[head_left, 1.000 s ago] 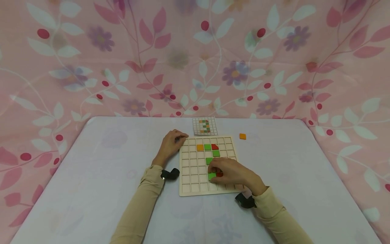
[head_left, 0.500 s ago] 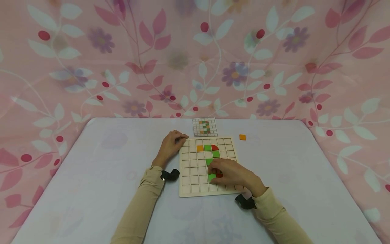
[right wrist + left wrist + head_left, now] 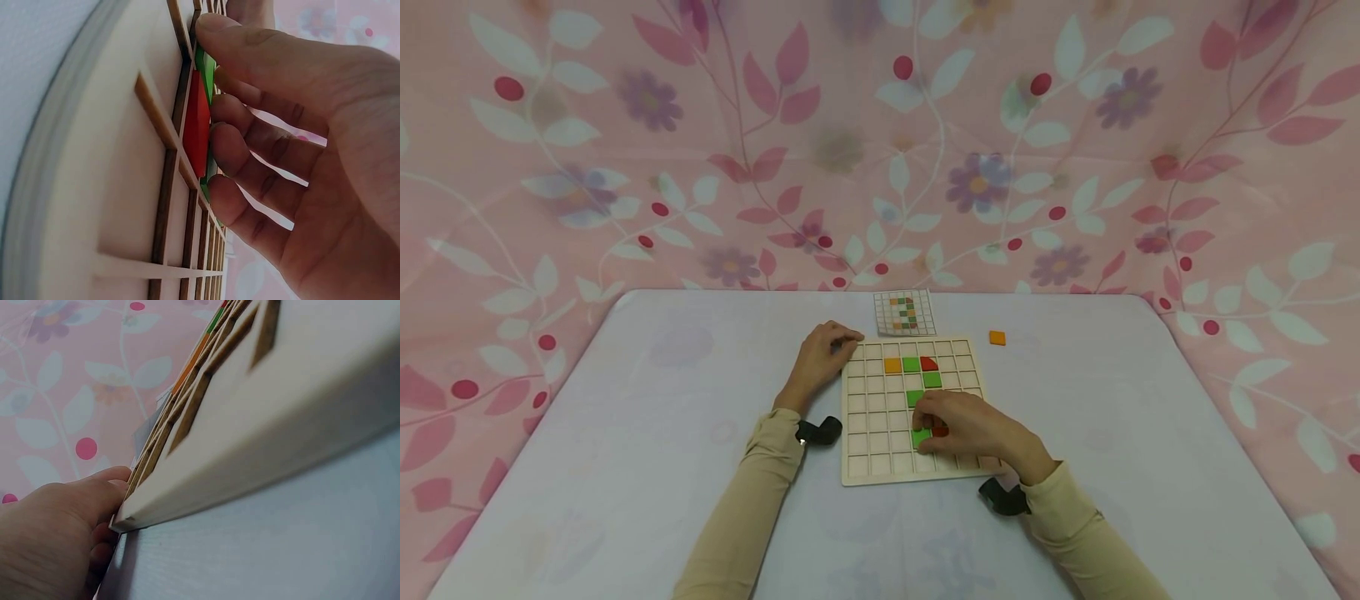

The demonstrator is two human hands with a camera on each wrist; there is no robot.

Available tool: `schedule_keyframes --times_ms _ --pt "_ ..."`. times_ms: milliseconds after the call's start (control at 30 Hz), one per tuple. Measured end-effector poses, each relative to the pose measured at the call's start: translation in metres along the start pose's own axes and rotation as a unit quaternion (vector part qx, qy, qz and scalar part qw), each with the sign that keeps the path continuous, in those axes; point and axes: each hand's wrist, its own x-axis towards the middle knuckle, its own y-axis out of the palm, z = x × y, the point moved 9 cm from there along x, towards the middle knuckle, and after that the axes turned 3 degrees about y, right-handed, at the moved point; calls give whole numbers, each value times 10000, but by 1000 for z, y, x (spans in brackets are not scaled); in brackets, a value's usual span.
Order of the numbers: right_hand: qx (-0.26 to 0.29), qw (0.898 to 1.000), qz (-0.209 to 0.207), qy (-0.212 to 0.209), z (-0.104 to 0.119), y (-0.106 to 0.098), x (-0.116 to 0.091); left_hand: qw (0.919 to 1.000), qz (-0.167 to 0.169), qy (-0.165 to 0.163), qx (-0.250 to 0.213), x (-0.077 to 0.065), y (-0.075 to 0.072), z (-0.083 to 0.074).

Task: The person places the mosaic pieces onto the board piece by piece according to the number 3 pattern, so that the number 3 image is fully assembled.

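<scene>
A pale wooden grid board (image 3: 868,464) lies on the table with coloured tiles in its cells. My left hand (image 3: 822,358) grips the board's far left corner; in the left wrist view the thumb lies over the corner and curled fingers are below it. Over the lower middle of the board, my right hand (image 3: 973,423) pinches a green tile (image 3: 921,439) between thumb and index finger. Right beside that tile sits a red tile (image 3: 197,128), partly covered by the hand in the head view. Another green tile (image 3: 914,399) shows just beyond the fingers.
Farther up the board are an orange tile (image 3: 892,366), a green tile (image 3: 912,364), a rounded red tile (image 3: 929,363) and another green tile (image 3: 932,380). A printed pattern card (image 3: 883,321) lies behind the board. One loose orange tile (image 3: 997,337) is on the table at right.
</scene>
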Motion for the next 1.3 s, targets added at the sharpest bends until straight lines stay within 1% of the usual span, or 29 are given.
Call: schedule_keyframes --times_ms 200,533,867,1033,1133,1200,1300 --pt "43 10000 -13 4 0 0 -1 10000 -36 79 28 0 0 -1" --pt "51 10000 6 -6 -3 1 0 10000 -46 63 7 1 1 1" --pt "131 9994 -94 -297 -1 -1 2 10000 -58 69 -8 1 -1 0" --pt "339 9990 -128 -244 -8 -4 2 10000 -36 45 10 0 -1 0" --pt "587 9974 -226 -338 -14 -10 2 10000 -24 7 11 1 -1 1" --pt "777 9958 -293 -373 -20 -15 1 10000 -19 22 13 1 -1 0" --pt "1077 9931 -381 -277 -36 -24 -1 10000 -33 63 -5 1 -1 -1"
